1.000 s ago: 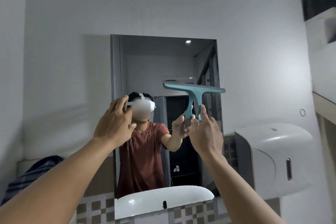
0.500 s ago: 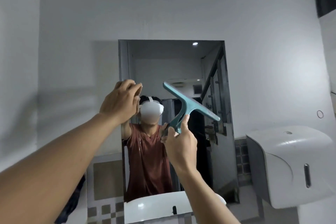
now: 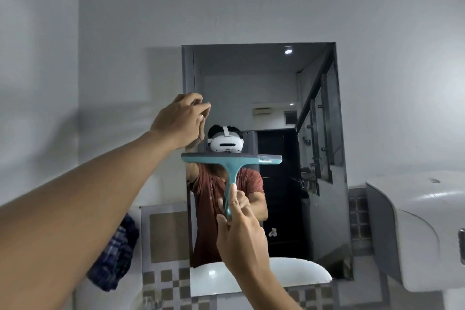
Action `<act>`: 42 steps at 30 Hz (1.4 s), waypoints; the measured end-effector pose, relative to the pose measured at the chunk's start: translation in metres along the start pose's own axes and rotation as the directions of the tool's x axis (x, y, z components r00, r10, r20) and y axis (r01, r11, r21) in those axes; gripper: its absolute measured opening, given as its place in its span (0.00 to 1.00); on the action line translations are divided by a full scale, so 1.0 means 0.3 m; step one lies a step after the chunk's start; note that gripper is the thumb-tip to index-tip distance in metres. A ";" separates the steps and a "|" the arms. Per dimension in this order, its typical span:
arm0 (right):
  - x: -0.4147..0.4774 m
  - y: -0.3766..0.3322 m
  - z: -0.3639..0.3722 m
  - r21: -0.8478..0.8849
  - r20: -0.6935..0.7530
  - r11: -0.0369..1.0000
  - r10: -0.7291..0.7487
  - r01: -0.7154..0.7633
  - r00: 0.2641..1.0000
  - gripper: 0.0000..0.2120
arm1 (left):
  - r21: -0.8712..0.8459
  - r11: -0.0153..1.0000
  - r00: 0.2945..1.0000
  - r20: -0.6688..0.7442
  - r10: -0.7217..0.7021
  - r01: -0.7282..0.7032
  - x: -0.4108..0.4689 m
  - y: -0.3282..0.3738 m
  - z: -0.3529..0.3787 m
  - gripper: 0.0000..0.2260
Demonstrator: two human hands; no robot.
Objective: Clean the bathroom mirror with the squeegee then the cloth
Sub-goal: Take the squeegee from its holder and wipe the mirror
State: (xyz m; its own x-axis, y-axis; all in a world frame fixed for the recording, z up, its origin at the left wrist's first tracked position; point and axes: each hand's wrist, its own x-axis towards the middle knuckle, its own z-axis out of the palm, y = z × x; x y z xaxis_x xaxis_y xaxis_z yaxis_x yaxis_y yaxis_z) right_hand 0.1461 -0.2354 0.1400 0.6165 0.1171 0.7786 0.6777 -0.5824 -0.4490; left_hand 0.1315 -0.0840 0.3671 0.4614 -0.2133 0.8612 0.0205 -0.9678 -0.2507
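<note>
A tall rectangular mirror (image 3: pixel 319 118) hangs on the white wall and reflects a person in a red shirt with a white headset. My right hand (image 3: pixel 241 236) grips the lower handle of a teal squeegee (image 3: pixel 230 162). Its blade lies level across the left and middle of the glass, at about mid-height. My left hand (image 3: pixel 180 121) is raised at the mirror's left edge, above the blade, its fingers curled together with nothing visible in them. A dark blue checked cloth (image 3: pixel 118 251) hangs at the lower left, half hidden behind my left forearm.
A white wall dispenser (image 3: pixel 417 229) juts out to the right of the mirror. The rim of a white basin (image 3: pixel 312 272) shows reflected at the mirror's bottom. Checkered tiles (image 3: pixel 166 282) run below the mirror.
The squeegee blade has turned from a slant to level and shifted left and lower on the mirror. My left hand stays raised by the left edge. The view has moved closer.
</note>
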 end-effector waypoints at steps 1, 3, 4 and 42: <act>-0.005 0.009 -0.007 -0.047 0.007 0.999 -0.019 0.019 1.000 0.34 | -0.001 1.000 1.000 -0.009 0.000 0.000 0.000 0.001 0.002 0.16; -0.010 0.033 -0.029 -0.136 0.010 0.989 -0.053 0.054 0.999 0.33 | 0.007 1.000 1.000 -0.019 0.002 -0.002 -0.002 0.003 0.006 0.16; -0.012 0.049 -0.041 -0.174 0.011 0.982 -0.067 0.067 0.998 0.32 | 0.020 1.000 1.000 -0.017 0.008 -0.007 -0.005 0.001 0.009 0.17; 0.027 0.451 -0.409 -0.506 -0.196 0.861 -0.056 -0.052 0.979 0.31 | 0.146 0.985 0.995 -0.020 0.098 -0.094 -0.024 0.079 0.071 0.35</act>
State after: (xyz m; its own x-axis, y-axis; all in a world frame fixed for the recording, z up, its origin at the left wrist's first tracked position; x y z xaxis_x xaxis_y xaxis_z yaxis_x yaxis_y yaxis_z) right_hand 0.1935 -0.4120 0.1394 0.4869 -0.0108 0.8734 0.3483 -0.9146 -0.2055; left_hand 0.1474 -0.1025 0.3454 0.4432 -0.3099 0.8411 0.1067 -0.9134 -0.3928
